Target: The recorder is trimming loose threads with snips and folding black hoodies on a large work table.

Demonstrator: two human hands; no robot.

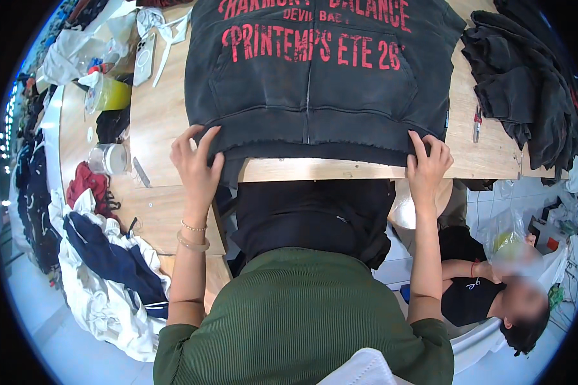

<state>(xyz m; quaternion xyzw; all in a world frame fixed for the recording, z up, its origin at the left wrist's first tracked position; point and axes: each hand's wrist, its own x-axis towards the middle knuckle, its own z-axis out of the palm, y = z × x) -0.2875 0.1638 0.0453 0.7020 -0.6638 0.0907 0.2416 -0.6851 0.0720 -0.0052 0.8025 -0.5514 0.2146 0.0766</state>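
Green ribbed fabric of the shirt I wear fills the near edge of my view, with both bare forearms running up from it toward the wooden table. Across that table lies a dark grey zip hoodie with red lettering, spread flat, its ragged hem hanging just over the near edge. My left hand sits at the left corner of the hem, fingers curled and pinching the cloth; two bracelets ring that wrist. My right hand is at the right corner of the hem, fingers bent over the fabric and closed on it.

Far right on the table I see a pile of dark clothes, well apart from the hoodie, and a small red-handled tool lies between them. Far left stand a cup of yellow drink, a clear jar and a phone. Near left, a heap of white, navy and red clothes spills off the table's side. Lower right, another person in a black top sits near the floor.
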